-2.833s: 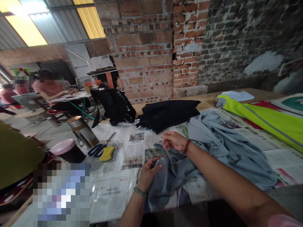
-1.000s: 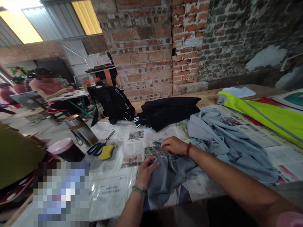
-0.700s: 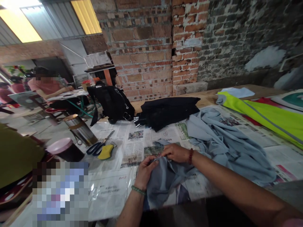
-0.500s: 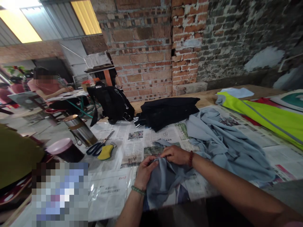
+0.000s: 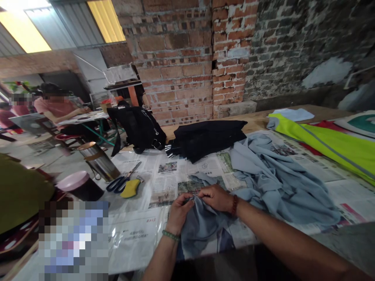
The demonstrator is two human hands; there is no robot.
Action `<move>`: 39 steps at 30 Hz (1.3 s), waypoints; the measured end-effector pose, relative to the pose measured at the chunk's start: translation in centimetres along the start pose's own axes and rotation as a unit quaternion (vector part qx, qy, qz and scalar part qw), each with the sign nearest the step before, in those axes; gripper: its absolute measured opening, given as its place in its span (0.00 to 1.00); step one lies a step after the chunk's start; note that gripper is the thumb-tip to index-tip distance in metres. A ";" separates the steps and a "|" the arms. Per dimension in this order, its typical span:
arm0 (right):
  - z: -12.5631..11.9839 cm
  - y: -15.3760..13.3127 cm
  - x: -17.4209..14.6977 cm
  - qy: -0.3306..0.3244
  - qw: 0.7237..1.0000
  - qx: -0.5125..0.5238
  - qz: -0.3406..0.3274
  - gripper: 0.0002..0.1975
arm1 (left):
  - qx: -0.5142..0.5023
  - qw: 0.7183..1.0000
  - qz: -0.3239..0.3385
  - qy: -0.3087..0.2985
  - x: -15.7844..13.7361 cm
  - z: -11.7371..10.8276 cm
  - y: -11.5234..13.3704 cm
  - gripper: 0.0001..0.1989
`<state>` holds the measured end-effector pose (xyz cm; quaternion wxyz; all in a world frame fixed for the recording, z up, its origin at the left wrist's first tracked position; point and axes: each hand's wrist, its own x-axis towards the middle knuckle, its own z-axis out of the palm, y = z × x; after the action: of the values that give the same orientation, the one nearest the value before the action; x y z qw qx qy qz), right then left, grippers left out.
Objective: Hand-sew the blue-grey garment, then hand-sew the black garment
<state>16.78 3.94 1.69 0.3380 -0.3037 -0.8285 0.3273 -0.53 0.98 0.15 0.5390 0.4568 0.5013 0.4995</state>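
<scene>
Near the front edge of the newspaper-covered table [image 5: 131,249], both hands pinch a gathered piece of grey cloth [image 5: 202,230]. My left hand [image 5: 178,212], with a green bead bracelet at its wrist, has thumb and fingers closed on the cloth's upper edge. Close beside it, my right hand [image 5: 216,198], wearing a dark red bead bracelet, grips the same edge. The fingertips nearly meet, and anything small between them cannot be made out. Toward the right the grey cloth spreads into a large crumpled heap [image 5: 278,183]. Its folds hang down below the hands.
Left of my hands lie dark-handled scissors [image 5: 118,184], a yellow sponge-like pad [image 5: 130,188], a pink-lidded jar [image 5: 80,185] and a steel flask [image 5: 99,160]. Behind are a black bag [image 5: 136,127] and folded black cloth [image 5: 209,138]. A yellow-green reflective garment [image 5: 319,140] lies right. A person [image 5: 58,107] sits beyond.
My right hand has shifted slightly down and left, its wrist lower than before. My left hand stays almost in place, and the cloth between them has bunched a little differently.
</scene>
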 end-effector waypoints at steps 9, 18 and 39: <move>0.4 -0.4 0.0 0.028 0.999 0.005 0.017 0.16 | 0.036 0.999 0.024 0.004 -0.1 0.3 0.2 0.08; 0.9 -0.2 -0.2 0.059 0.997 -0.021 -0.052 0.26 | 0.051 0.996 0.067 0.020 0.4 -0.2 -0.5 0.11; 2.7 -0.4 -2.2 0.196 0.970 -0.135 -0.050 0.06 | 0.055 0.997 0.059 -0.007 -0.2 0.4 0.2 0.12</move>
<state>15.90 1.22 -0.34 0.4653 -0.3628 -0.7969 0.1297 -0.13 0.81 0.44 0.4864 0.5176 0.4966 0.4988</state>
